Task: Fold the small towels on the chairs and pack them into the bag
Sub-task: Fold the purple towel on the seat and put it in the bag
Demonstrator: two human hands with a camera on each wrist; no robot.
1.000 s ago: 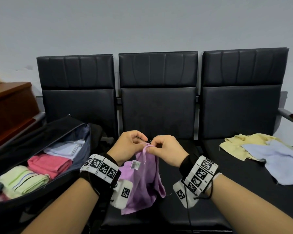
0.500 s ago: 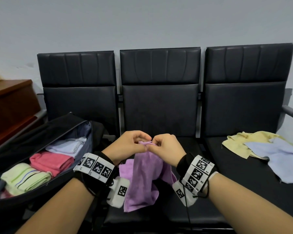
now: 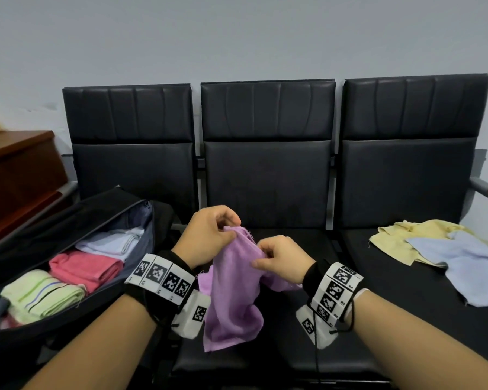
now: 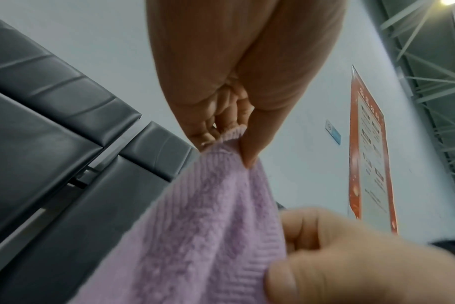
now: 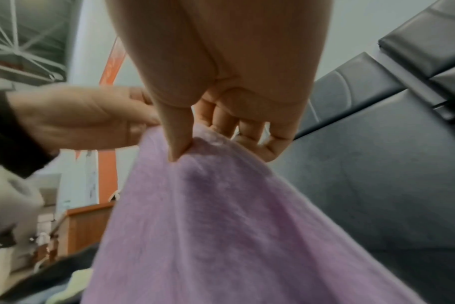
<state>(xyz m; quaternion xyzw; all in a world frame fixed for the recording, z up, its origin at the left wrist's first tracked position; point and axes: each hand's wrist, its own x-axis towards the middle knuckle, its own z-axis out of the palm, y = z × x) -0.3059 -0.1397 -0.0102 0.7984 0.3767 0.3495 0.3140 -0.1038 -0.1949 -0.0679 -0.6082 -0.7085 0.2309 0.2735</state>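
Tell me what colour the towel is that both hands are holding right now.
Light purple, a plain lilac towel with no pattern visible; the head view shows it best.

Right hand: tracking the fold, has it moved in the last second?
Yes: the right hand dropped slightly. Its knuckles overlapped the bottom edge of the middle backrest; now it sits below, parted from the left hand, both pinching the purple towel.

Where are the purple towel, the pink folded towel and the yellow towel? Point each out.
purple towel (image 3: 231, 291): head view, middle of the hanging cloth.
pink folded towel (image 3: 86, 267): head view, top face, inside the bag.
yellow towel (image 3: 397, 237): head view, left part, on the right chair.
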